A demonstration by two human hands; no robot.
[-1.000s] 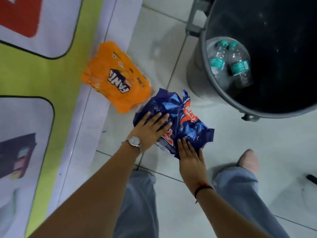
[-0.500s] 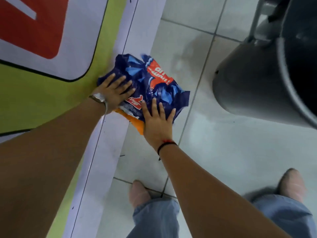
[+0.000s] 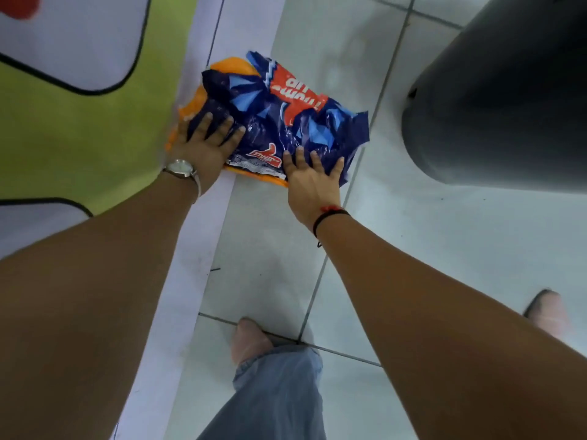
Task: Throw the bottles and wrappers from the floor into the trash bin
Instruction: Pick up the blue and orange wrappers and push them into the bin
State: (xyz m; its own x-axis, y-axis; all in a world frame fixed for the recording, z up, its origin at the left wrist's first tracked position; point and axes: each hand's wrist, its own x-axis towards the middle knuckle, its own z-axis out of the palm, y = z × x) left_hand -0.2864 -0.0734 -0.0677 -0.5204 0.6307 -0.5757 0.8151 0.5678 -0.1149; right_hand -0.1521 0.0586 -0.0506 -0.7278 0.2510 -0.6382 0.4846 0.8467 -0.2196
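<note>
The blue wrapper (image 3: 286, 122) was stacked on the orange wrapper (image 3: 197, 100) left of the bin (image 3: 495, 96), pinned flat by splayed left hand (image 3: 203, 150) and right hand (image 3: 313, 182) fingers, so both probably needed scooping up next.

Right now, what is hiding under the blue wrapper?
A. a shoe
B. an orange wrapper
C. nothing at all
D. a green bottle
B: orange edges of an orange wrapper poke out from beneath the blue wrapper at its top, left side and bottom, while the left hand and right hand press flat on top of the pile.
</note>
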